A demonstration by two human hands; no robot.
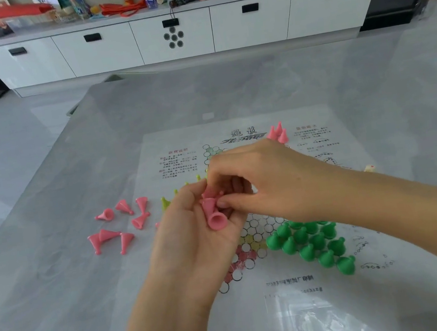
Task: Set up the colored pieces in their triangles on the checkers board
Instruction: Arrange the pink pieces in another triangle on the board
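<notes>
**Op A:** I have my left hand [192, 226] palm-up over the middle of the checkers board [253, 234], fingers curled to cup a small bunch of pink pieces [213, 211]. My right hand [244, 173] comes in from the right edge of the counter [58, 274], thumb and fingertips pinching one of those cupped pieces.

**Op B:** Which way does that piece lie?

**Op A:** The nearest one lies on its side, open base toward me, tip toward the far edge. So I judge it needs turning upright before it goes down.

**Op B:** And where does it go?

**Op A:** A few standing pink pieces [277, 132] sit at the board's far right point, beyond my right hand. That hand is the nearer one, so I reckon the move goes up and away toward the far edge.

**Op B:** The rest?

**Op A:** The green pieces [311, 245] stand packed in the near right triangle. Yellow-green pieces [165, 203] peek out just left of my left hand. Loose pink pieces [118, 225] lie tipped over on the counter off the board's left edge, nearer my left hand.
</notes>
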